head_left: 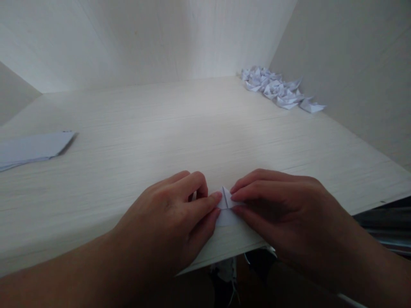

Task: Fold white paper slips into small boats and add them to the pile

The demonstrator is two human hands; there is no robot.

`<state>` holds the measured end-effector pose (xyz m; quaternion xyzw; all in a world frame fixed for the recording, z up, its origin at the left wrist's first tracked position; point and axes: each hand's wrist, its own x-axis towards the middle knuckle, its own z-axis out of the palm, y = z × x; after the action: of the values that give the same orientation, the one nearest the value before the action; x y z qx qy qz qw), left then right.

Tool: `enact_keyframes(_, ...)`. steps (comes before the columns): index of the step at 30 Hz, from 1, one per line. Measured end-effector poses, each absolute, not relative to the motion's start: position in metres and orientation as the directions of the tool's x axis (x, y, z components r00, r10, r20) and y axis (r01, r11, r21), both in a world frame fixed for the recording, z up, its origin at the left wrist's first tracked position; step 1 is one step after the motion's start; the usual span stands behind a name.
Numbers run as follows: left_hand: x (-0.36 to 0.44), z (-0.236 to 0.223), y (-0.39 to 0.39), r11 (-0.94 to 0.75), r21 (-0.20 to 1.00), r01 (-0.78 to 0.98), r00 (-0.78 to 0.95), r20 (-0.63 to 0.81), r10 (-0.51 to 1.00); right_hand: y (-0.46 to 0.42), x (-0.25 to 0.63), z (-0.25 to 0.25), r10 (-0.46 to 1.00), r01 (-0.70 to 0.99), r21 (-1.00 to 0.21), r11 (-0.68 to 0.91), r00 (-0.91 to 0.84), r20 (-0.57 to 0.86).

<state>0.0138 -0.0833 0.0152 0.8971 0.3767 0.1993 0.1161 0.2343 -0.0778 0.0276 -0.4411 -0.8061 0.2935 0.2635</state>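
Observation:
A small white folded paper piece (226,205) lies near the front edge of the pale wooden desk (180,128). My left hand (173,218) presses on its left side with curled fingers. My right hand (282,214) pinches its right side, fingertips meeting the paper's pointed top. Both hands hide most of the paper; only its peak and lower middle show.
A heap of several small folded white paper pieces (279,90) lies in the far right corner against the wall. A stack of flat white sheets (35,147) rests at the left edge. Walls enclose the desk at the back and right.

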Motion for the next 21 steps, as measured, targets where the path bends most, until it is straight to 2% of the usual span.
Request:
enact_keyframes(3, 0.015, 0.015, -0.083, -0.686, 0.355, 0.636, 0.629, 0.277, 0.726, -0.077, 0.232, 0.029, 0.883, 0.573, -0.704, 0.420, -0.437, 0.171)
enact_keyframes(12, 0.016, 0.016, -0.083, -0.690, 0.351, 0.633, 0.629, 0.287, 0.723, -0.082, 0.235, 0.023, 0.834, 0.514, -0.684, 0.517, -0.481, 0.270)
enact_keyframes(18, 0.018, 0.018, -0.081, -0.793, 0.266, 0.548, 0.707, 0.361, 0.609, -0.081, 0.237, 0.019, 0.822, 0.503, -0.680, 0.534, -0.497, 0.278)
enact_keyframes(21, 0.017, 0.020, -0.082, -0.824, 0.212, 0.526, 0.750, 0.340, 0.567, -0.080, 0.237, 0.018, 0.819, 0.505, -0.672, 0.542, -0.497, 0.287)
